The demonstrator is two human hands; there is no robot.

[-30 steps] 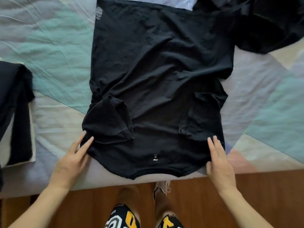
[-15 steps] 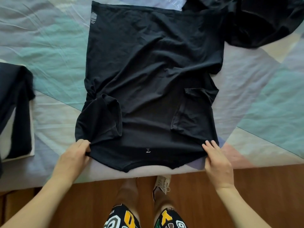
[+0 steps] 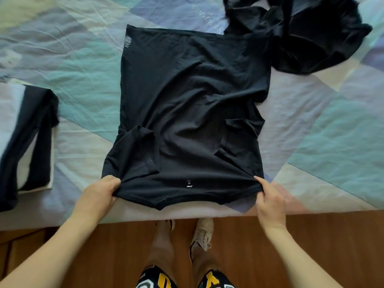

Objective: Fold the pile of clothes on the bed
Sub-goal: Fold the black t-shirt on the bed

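Gripping black T-shirt (image 3: 193,96), both hands.

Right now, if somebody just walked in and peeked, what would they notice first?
First, the big black cotton T-shirt spread flat in the middle of the pastel patchwork bed sheet, sleeves folded inward. The left hand and the right hand each pinch a near corner of it at the bed's edge. A crumpled heap of black clothes lies at the far right, and a folded black garment sits at the left.
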